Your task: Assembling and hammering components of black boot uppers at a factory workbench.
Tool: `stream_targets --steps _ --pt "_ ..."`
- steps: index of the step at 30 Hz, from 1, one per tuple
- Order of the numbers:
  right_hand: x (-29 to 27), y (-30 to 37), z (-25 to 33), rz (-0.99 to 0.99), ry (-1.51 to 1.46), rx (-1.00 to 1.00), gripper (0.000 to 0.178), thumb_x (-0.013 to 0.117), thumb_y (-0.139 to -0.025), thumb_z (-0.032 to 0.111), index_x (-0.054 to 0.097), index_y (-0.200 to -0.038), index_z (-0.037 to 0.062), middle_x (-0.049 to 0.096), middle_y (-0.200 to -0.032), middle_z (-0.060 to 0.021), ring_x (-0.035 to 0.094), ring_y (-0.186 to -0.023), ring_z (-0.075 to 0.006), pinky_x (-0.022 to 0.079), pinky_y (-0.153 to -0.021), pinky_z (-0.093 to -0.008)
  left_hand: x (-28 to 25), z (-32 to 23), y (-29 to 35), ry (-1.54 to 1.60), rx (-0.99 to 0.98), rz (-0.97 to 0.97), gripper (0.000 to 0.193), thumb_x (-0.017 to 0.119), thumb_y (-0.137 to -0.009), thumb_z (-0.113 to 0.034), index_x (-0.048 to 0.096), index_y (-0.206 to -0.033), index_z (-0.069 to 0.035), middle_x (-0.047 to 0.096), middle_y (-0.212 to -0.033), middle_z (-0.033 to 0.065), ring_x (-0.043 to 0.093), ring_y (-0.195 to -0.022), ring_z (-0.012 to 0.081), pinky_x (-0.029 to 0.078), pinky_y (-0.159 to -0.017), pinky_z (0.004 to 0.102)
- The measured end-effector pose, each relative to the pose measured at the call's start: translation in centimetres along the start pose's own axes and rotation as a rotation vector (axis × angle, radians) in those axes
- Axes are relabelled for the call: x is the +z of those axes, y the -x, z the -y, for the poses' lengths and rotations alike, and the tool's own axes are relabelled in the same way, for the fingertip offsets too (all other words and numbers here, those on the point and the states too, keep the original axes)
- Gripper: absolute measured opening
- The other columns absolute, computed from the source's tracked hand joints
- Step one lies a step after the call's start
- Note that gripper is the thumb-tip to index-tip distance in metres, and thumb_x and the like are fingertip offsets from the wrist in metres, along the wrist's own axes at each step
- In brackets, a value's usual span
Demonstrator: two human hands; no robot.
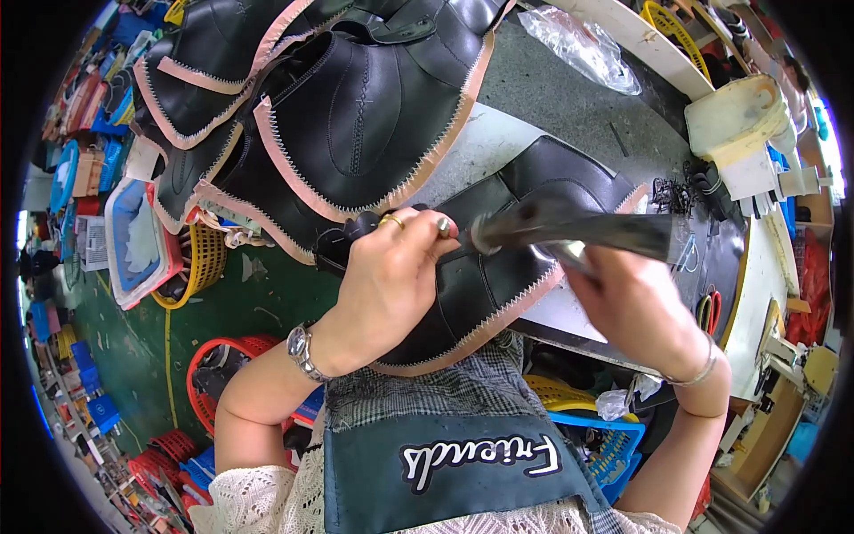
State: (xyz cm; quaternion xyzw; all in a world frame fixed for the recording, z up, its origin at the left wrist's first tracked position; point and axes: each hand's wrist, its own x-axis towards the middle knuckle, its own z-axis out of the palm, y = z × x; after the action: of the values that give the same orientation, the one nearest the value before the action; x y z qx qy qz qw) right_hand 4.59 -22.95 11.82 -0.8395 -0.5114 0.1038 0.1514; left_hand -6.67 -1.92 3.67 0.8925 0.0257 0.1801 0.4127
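Your left hand [391, 276] presses flat with curled fingers on the black leather shoe-upper piece with pink zigzag edging [498, 285], at the frame's centre on the grey worktable [569, 116]. Your right hand [636, 307] is closed around a blurred dark hammer [569, 233], its head just beside your left fingertips. More black uppers [347, 116] lie stacked upper left.
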Motion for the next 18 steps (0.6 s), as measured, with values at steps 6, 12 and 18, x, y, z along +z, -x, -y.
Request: stream_targets --steps 6,12,18 --pt "-2.9 -0.8 2.1 -0.014 0.306 -0.29 0.027 0.062 -0.074 0.0 0.059 -0.101 -0.0016 0.059 -0.082 -0.012 0.059 -0.061 -0.0248 0.049 -0.055 -0.0368 -0.1 -0.4 0.9 -0.163 0.065 -0.024 0.011 0.063 -0.083 0.003 0.059 -0.093 0.0 0.06 -0.08 0.0125 0.063 -0.064 0.0296 0.052 -0.056 0.0355" --pt "0.4 0.0 -0.1 0.093 0.028 -0.021 0.024 0.062 -0.078 0.003 0.053 -0.1 -0.0031 0.059 -0.08 -0.0186 0.061 -0.063 -0.0391 0.049 -0.062 -0.0465 -0.6 0.9 -0.4 0.432 -0.431 0.051 0.006 0.056 -0.092 0.003 0.061 -0.095 0.005 0.067 -0.085 0.0074 0.067 -0.079 0.0113 0.057 -0.074 0.0253" --pt "0.4 0.2 -0.1 0.023 -0.167 0.131 0.022 0.062 -0.083 -0.001 0.051 -0.102 -0.005 0.052 -0.078 -0.0188 0.05 -0.071 -0.0368 0.042 -0.07 -0.0421 -0.5 1.0 -0.4 0.469 -0.494 0.031 0.005 0.058 -0.09 0.003 0.063 -0.092 0.004 0.068 -0.084 0.0064 0.067 -0.079 0.0104 0.057 -0.074 0.0241"
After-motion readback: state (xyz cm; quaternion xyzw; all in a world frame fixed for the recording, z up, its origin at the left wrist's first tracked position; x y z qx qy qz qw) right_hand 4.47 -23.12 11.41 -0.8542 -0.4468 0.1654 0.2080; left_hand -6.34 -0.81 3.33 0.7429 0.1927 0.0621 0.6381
